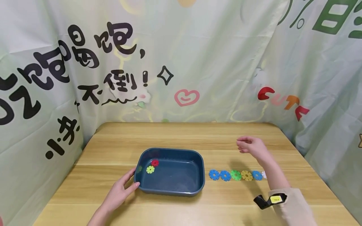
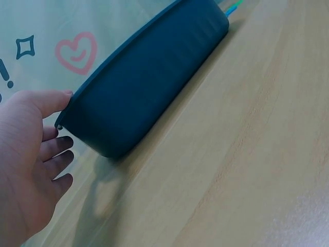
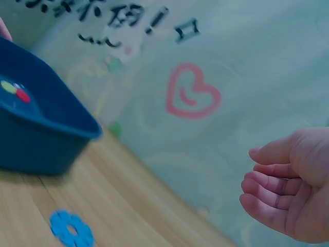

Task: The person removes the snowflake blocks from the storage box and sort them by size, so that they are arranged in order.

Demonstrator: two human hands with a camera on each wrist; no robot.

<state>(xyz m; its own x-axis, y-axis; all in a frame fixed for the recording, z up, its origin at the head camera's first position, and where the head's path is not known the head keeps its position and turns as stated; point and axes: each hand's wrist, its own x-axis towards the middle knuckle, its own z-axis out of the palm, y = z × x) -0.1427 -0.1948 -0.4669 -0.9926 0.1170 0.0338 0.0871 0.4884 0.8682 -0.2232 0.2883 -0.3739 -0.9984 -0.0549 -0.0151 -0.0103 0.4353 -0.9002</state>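
My left hand (image 1: 120, 191) grips the rim of a dark blue rectangular plastic basin (image 1: 175, 193) at its left end. In the left wrist view the thumb lies on the rim of the basin (image 2: 139, 77), and the other fingers are below it. Inside, near the left wall, lie a red snowflake disc (image 1: 154, 163) and a yellow-green snowflake disc (image 1: 150, 169). My right hand (image 1: 253, 147) hovers above the table to the right, its fingers loosely bent with nothing visible in them; the right wrist view shows the same hand (image 3: 293, 188).
Right of the basin runs a row of notched discs: blue discs (image 1: 214, 175), a green disc (image 1: 236, 175), a yellow disc (image 1: 247, 175) and a white disc (image 1: 264, 174) partly behind the right forearm. The wooden table (image 1: 181, 135) ends at a printed curtain (image 1: 209, 62).
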